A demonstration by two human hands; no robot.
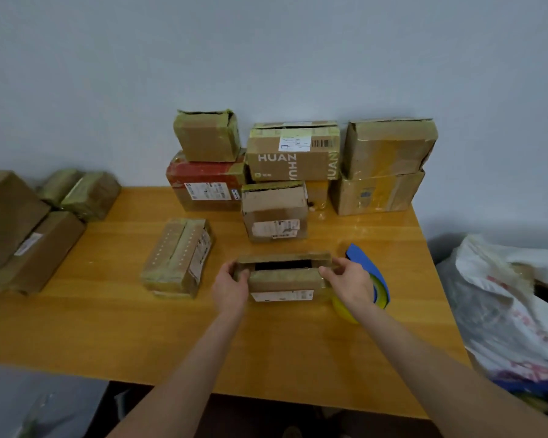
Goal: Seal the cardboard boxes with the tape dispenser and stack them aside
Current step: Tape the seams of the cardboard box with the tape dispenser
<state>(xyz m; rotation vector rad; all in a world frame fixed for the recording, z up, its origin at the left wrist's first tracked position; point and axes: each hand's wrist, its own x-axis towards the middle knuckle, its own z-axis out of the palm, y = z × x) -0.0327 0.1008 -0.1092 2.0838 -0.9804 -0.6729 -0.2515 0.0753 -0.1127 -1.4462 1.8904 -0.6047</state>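
Left grip (231, 287) and right grip (350, 281) each clasp one end of a small cardboard box (285, 278) on the bench (266, 349). Its top flaps stand apart over a dark gap. Just right of the right grip lies the blue tape dispenser (366, 262), partly hidden by that wrist. Beyond both grips are stacked boxes (293, 156); their small labels are illegible.

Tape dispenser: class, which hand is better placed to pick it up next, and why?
Right, probably. The tape dispenser lies beside the right hand, partly behind it, at the right end of the open box. The left hand grips the opposite end, farther away.
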